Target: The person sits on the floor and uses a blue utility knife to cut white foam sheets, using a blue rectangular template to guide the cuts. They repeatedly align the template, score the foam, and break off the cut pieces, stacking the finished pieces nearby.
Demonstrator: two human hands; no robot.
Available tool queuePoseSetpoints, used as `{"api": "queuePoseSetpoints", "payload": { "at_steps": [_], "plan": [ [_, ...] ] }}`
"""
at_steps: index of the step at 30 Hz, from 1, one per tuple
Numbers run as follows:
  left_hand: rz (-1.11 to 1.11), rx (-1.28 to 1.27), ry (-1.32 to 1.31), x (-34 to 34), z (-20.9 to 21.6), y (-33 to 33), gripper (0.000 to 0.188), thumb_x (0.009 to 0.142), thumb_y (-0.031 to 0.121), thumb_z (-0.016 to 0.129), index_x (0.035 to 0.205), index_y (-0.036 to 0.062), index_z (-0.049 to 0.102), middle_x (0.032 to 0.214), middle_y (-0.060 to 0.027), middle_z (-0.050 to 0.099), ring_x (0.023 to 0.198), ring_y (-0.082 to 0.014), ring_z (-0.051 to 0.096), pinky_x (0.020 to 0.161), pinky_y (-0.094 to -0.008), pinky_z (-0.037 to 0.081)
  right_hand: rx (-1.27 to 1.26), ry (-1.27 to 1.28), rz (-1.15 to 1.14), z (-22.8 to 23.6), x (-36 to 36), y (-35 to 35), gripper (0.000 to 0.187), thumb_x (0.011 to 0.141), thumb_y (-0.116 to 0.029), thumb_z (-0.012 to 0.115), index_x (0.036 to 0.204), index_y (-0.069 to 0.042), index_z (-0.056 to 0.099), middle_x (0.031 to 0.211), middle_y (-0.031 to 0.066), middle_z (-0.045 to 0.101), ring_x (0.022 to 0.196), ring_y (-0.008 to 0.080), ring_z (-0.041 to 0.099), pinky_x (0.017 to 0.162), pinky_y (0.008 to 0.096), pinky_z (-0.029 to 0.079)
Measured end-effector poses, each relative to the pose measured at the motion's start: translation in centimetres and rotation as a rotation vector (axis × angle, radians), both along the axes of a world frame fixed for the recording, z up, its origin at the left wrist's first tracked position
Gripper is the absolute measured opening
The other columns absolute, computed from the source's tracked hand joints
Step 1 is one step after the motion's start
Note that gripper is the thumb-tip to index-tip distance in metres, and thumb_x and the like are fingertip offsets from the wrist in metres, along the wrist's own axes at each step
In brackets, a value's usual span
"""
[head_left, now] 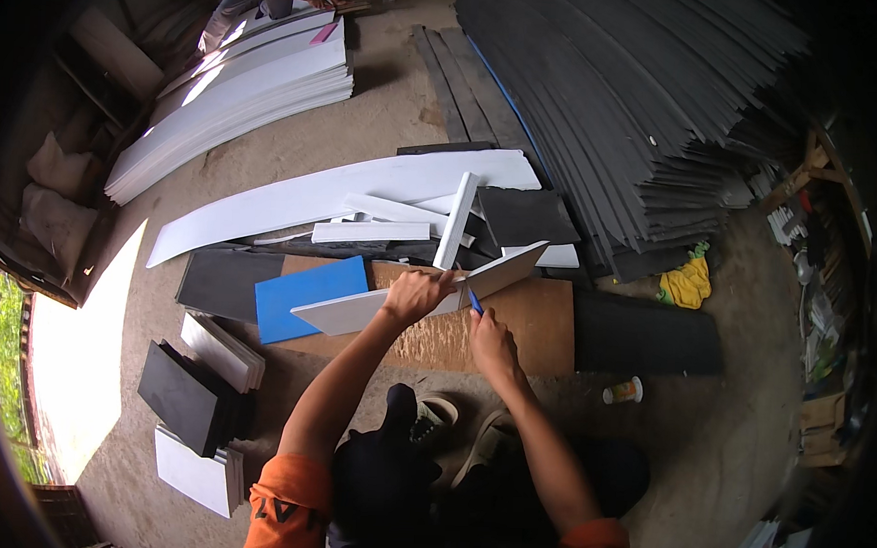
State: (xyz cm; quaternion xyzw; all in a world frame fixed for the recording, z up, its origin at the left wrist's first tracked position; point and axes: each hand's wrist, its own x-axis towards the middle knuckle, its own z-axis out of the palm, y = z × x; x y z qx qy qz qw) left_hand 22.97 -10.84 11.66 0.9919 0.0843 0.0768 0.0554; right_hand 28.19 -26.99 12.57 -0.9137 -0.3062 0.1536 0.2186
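A pale grey foam-like board (345, 312) stands tilted on edge over a brown wooden board (543, 316), bent or split near its middle. My left hand (418, 295) is closed on its top edge, close to the bend. In my right hand (494, 346) is a slim blue utility knife (475, 300), its tip at the bend just right of my left fingers. Whether the blade touches the board is too small to tell. Beneath the grey board's left half lies a blue sheet (308, 287).
White strips (372, 232) and a long white sheet (267, 202) lie beyond the wooden board. Tall dark sheets (599, 106) are stacked at the right. Small cut panels (188, 396) sit at the left, a cup (623, 390) at the right. Another person (260, 2) works far back.
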Motion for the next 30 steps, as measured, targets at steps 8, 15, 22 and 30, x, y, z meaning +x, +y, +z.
{"api": "queuePoseSetpoints", "payload": {
  "at_steps": [8, 15, 22, 30],
  "plan": [
    [0.035, -0.035, -0.075, -0.1, -0.2, -0.5, 0.029, 0.084, 0.034, 0.046, 0.102, 0.0117, 0.048, 0.076, -0.0083, 0.062, 0.057, -0.0257, 0.06, 0.046, -0.0349, 0.048, 0.039, -0.018, 0.056, -1.8, 1.7, 1.7, 0.034, 0.088, -0.031, 0.037, 0.089, 0.001, 0.046, 0.063, 0.0225, 0.057, 0.061, 0.0388, 0.058, 0.054, 0.0468, 0.046],
    [0.086, 0.0, -0.036, -0.1, -0.2, -0.9, 0.031, 0.083, 0.034, 0.049, 0.105, 0.0128, 0.047, 0.077, -0.0082, 0.062, 0.057, -0.0247, 0.061, 0.048, -0.0347, 0.049, 0.011, -0.168, 0.231, -1.4, 2.7, 2.3, 0.029, 0.086, -0.027, 0.038, 0.088, 0.0, 0.05, 0.065, 0.0249, 0.057, 0.061, 0.0404, 0.057, 0.055, 0.0485, 0.045],
    [0.086, -0.009, -0.045, 0.0, -0.1, -1.2, 0.028, 0.083, 0.033, 0.049, 0.102, 0.0125, 0.045, 0.078, -0.0079, 0.062, 0.061, -0.0255, 0.061, 0.049, -0.0351, 0.049, -0.007, -0.157, 0.147, -2.6, 2.2, 2.1, 0.027, 0.084, -0.025, 0.041, 0.091, 0.0, 0.049, 0.064, 0.0221, 0.058, 0.059, 0.0379, 0.058, 0.054, 0.0472, 0.045],
    [0.037, -0.017, -0.032, -0.5, -0.6, -0.4, 0.025, 0.084, 0.033, 0.046, 0.096, 0.0112, 0.045, 0.074, -0.0075, 0.062, 0.06, -0.0247, 0.061, 0.046, -0.0347, 0.047, -0.013, -0.133, 0.19, -1.1, 1.9, 2.7, 0.024, 0.08, -0.021, 0.048, 0.083, 0.002, 0.052, 0.064, 0.0211, 0.059, 0.062, 0.0336, 0.061, 0.053, 0.0422, 0.049]
  ]
}}
